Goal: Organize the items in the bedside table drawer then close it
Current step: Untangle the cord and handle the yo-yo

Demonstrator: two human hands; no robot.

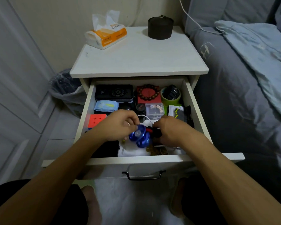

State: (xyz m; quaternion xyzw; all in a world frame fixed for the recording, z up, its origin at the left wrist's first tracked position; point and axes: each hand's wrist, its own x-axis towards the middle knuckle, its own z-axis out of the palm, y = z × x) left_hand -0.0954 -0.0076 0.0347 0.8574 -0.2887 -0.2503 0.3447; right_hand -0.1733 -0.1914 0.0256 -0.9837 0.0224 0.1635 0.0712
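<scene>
Both hands (120, 124) on yo-yo (140, 135) (blue)

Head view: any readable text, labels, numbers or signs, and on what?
Nothing reads cleanly.
Tissue pack on the bedside table top: dark print on the white panel, turned away, too blurred to read.
Round black tin in the drawer: red marking on the lid, too small.
Red box under the bead bracelet: faint print, illegible.
Black case: round emblem, no letters legible.
Dice in the clear box: pips only, counts unclear.
</scene>
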